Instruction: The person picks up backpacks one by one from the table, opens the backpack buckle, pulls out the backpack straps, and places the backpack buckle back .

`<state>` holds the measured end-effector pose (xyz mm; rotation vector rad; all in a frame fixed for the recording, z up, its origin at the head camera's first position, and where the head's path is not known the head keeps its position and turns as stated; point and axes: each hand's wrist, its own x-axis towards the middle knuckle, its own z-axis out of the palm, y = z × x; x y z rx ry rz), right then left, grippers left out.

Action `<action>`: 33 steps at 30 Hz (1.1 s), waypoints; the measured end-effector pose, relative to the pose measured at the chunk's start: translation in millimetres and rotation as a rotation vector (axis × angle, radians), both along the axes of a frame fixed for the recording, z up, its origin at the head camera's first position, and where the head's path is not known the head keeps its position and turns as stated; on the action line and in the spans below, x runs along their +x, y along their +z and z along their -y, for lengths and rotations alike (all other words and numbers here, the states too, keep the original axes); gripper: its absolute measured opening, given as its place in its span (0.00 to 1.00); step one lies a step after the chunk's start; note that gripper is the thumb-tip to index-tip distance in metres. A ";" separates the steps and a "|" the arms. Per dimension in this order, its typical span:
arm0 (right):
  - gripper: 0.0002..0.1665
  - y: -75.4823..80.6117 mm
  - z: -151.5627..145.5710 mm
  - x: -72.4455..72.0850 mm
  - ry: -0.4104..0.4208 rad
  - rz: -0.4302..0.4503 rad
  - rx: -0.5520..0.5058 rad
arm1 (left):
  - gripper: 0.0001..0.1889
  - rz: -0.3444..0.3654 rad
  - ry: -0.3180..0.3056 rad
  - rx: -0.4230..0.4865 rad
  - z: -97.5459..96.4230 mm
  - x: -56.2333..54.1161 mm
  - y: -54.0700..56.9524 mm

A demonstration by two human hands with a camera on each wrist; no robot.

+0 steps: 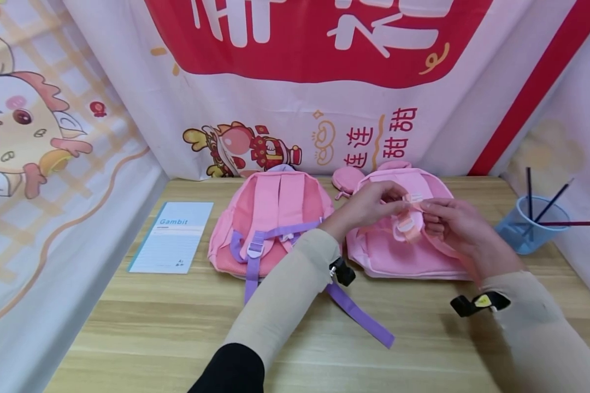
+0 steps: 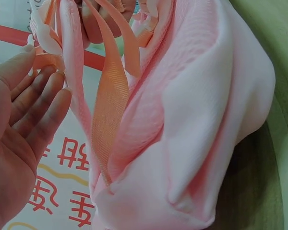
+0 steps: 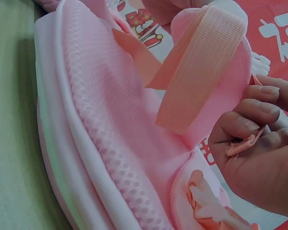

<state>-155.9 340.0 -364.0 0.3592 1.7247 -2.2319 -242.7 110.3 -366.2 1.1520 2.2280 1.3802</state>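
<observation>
A pink backpack (image 1: 398, 259) with peach webbing lies back-side up at the right of the table. Above it, my left hand (image 1: 369, 207) pinches a white plastic buckle (image 2: 47, 38) on the peach strap between thumb and fingertips. Close beside it, my right hand (image 1: 449, 221) holds a peach strap, its fingers curled. The frayed strap end (image 3: 245, 145) pokes out of that fist in the right wrist view. A wide peach webbing loop (image 3: 201, 72) hangs from the padded shoulder strap. Another white buckle (image 3: 206, 203) shows lower on the bag.
To the left lies a second pink backpack (image 1: 280, 202) with purple straps (image 1: 359, 316) trailing over the wooden table (image 1: 177, 338). A notebook (image 1: 172, 237) is at the far left. On the right, a blue cup (image 1: 528, 240) holds pencils. A round pink pouch (image 1: 348, 179) sits behind the right backpack.
</observation>
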 end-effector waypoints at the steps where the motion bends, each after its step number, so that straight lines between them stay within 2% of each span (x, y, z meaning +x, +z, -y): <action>1: 0.08 0.7 0.6 -0.4 -0.001 0.007 0.001 | 0.14 0.006 0.002 0.001 0.1 0.1 -0.1; 9: 0.08 6.4 6.0 -5.5 0.033 -0.012 0.030 | 0.12 -0.006 -0.005 0.022 0.4 0.2 3.3; 15: 0.05 7.6 9.8 -7.5 0.024 -0.004 0.028 | 0.10 -0.035 0.011 -0.007 -0.6 0.4 6.6; 25: 0.10 2.4 2.9 -2.2 0.038 -0.049 0.045 | 0.11 -0.011 -0.015 -0.031 -3.5 1.3 10.6; 33: 0.11 -0.3 -5.4 2.0 0.015 0.017 0.095 | 0.12 -0.009 -0.029 -0.024 -3.1 2.7 8.0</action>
